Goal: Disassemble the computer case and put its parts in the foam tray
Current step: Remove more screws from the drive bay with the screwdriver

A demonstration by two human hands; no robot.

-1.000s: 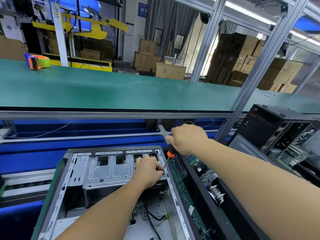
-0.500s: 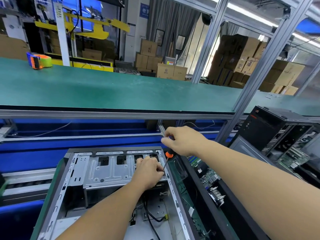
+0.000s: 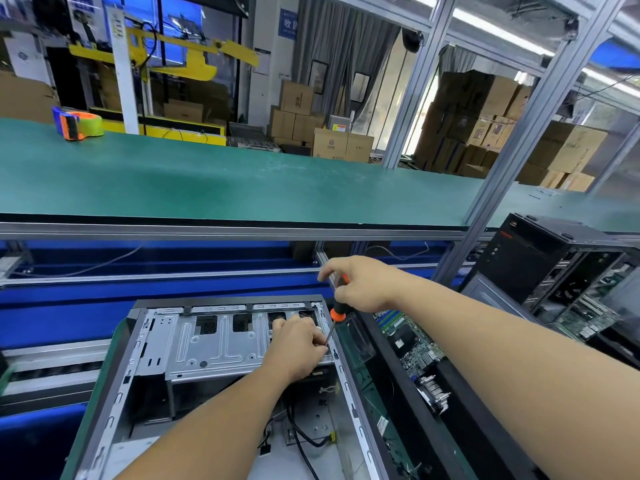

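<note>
Gripping the screwdriver (image 3: 335, 308) by its orange-and-black handle in my right hand (image 3: 360, 284), I am angling its shaft down to the drive cage's right edge inside the open computer case (image 3: 145, 344), where my left hand (image 3: 298, 348) is pressing curled fingers beside the tip.

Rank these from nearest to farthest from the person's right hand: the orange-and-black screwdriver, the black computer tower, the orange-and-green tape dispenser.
1. Orange-and-black screwdriver: gripped in the right hand.
2. Black computer tower: to its right, on the bench.
3. Orange-and-green tape dispenser: far left, on the green shelf.
</note>
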